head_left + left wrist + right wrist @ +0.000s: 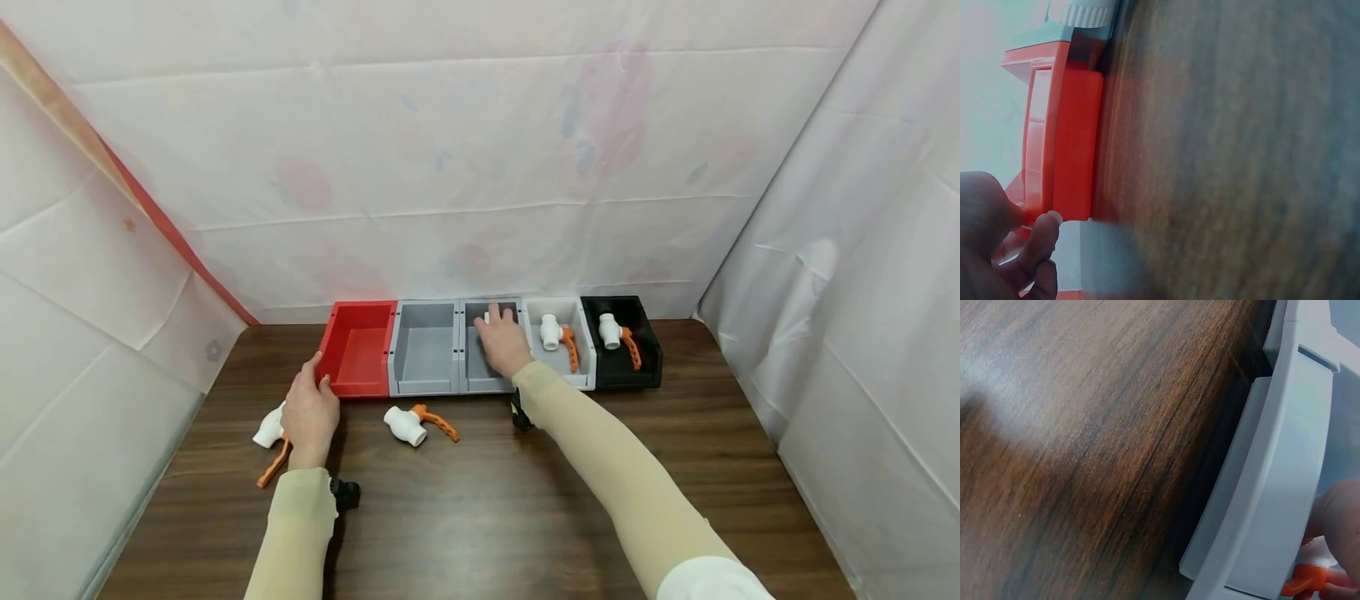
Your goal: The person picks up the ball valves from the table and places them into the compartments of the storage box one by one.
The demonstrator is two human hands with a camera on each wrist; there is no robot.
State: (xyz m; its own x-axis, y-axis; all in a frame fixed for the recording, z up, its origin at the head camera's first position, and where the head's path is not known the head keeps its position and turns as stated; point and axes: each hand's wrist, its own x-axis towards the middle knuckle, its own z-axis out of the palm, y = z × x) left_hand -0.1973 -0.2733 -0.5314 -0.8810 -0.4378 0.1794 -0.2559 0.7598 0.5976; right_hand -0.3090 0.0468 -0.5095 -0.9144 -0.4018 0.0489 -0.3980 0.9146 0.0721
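My left hand (311, 417) is at the front left corner of a red bin (356, 354). In the left wrist view its thumb and bent fingers grip the corner of that bin. My right hand (505, 343) reaches into the third bin, a grey one (483, 379). There its fingers hold a white ball valve (1317, 553) with an orange handle, mostly hidden by the hand. Another such valve (272, 427) lies partly behind my left hand, and one more (407, 425) lies on the table in front of the bins.
The bins stand side by side along the back of the wooden table (465, 517). Beside the red one is a light grey bin (425, 350). To the right, a white bin (585, 379) and a black bin (633, 379) each contain a valve. Fabric (480, 167) hangs behind and at both sides.
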